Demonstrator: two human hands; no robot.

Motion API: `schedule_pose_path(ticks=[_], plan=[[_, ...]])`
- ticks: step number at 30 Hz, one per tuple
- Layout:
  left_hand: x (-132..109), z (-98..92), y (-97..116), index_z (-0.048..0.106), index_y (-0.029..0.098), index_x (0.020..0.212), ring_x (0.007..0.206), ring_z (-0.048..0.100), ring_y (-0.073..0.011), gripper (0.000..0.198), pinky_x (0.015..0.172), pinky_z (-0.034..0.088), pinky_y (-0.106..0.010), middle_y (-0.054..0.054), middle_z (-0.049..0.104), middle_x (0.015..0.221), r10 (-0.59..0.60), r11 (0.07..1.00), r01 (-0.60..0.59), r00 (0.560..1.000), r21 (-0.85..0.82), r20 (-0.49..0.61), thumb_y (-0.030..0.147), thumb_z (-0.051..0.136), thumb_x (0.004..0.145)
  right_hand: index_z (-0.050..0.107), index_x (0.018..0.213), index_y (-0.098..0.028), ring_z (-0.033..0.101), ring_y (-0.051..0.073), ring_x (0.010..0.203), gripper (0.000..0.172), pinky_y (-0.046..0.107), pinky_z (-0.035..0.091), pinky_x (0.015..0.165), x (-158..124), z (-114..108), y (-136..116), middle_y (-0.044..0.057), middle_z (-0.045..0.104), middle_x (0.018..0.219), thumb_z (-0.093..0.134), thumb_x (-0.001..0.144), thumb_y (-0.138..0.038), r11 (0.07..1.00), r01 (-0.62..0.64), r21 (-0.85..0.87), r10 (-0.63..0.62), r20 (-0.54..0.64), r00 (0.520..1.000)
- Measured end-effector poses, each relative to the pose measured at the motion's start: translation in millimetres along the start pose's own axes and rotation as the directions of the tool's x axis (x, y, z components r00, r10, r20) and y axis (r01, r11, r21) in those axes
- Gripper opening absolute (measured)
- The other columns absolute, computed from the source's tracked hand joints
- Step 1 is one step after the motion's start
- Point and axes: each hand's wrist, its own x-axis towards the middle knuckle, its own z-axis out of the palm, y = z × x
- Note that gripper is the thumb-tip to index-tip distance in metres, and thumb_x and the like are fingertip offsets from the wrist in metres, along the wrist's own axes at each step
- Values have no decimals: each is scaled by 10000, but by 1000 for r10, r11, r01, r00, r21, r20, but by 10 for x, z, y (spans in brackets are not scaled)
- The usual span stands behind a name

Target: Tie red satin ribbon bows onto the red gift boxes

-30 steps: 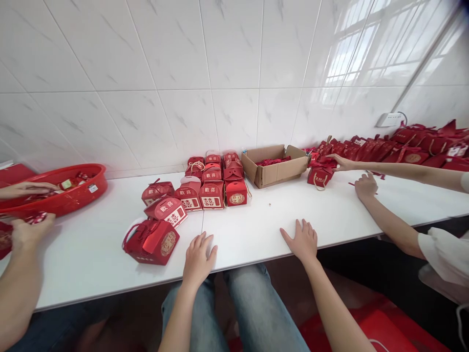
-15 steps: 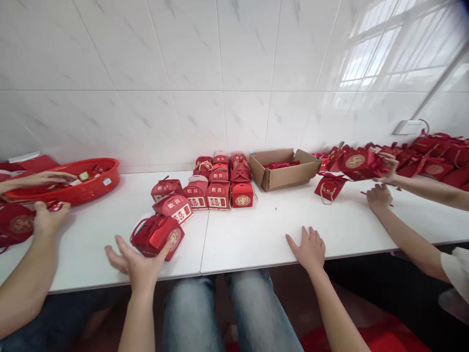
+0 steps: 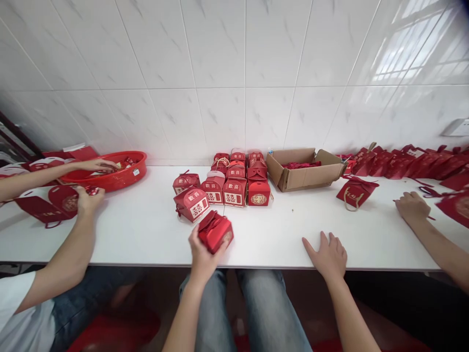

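Observation:
My left hand [image 3: 201, 254] grips a shiny red gift box [image 3: 215, 231] with a ribbon handle, held just above the near edge of the white table [image 3: 146, 230]. My right hand [image 3: 328, 254] lies flat on the table edge, fingers spread, holding nothing. Just behind the held box, a red box with a white label [image 3: 192, 203] sits tilted. Further back stands a cluster of several red gift boxes [image 3: 234, 178] in rows.
A cardboard box [image 3: 306, 171] with red items sits at the back right, a red bag [image 3: 354, 193] beside it. A person on the left reaches into a red basin [image 3: 113, 171] and holds a red box. Another person's hand [image 3: 412, 205] rests at right near piled red bags [image 3: 414, 159].
My left hand swung left to the shiny red box, took hold of it and brought it to the middle. The view turned left. The person on the right set down their bag.

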Motion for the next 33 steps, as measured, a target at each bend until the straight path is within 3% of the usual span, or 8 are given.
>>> schedule_pose_path(ticks=[3, 6, 9, 22, 33], plan=[[-61, 202, 221, -1, 58, 1470, 1295, 404, -362, 1099, 1069, 312, -536, -263, 394, 1397, 6, 966, -74, 964, 247, 264, 542, 633, 714, 422, 1388, -85, 260, 319, 1369, 796, 435, 208, 1098, 1, -18, -6, 179, 336, 1473, 382, 810, -632, 1000, -4, 7, 4, 2, 1000], [-54, 266, 327, 125, 28, 1474, 1375, 281, -375, 940, 1114, 191, -554, -249, 343, 1465, -100, 878, -118, 903, 464, 418, 581, 486, 804, 414, 1393, -87, 254, 318, 1372, 789, 432, 197, 1100, -2, -39, -11, 177, 328, 1478, 387, 820, -628, 1000, -2, 18, 2, 12, 1000], [-29, 246, 353, 279, 43, 1447, 1411, 209, -352, 839, 1134, 159, -516, -203, 284, 1513, -167, 822, -156, 854, 548, 493, 613, 376, 839, 419, 1391, -95, 262, 316, 1368, 775, 431, 197, 1098, -4, -57, -14, 174, 337, 1474, 398, 826, -626, 1000, -3, 20, 3, 5, 1000], [-61, 253, 436, 277, 89, 1461, 1432, 169, -315, 872, 1151, 137, -488, -141, 230, 1547, -193, 809, -162, 835, 565, 516, 682, 260, 821, 460, 1342, -103, 304, 331, 1320, 738, 436, 217, 1061, 20, -95, 41, 185, 386, 1423, 395, 834, -634, 1000, 10, 8, -10, -48, 999], [-64, 260, 442, 305, 112, 1448, 1431, 165, -325, 869, 1146, 135, -496, -137, 240, 1545, -189, 833, -130, 847, 538, 496, 690, 301, 799, 445, 1345, -72, 328, 351, 1294, 756, 459, 226, 1047, 44, -103, 44, 214, 406, 1388, 358, 845, -633, 999, 43, -25, -44, -33, 998]])
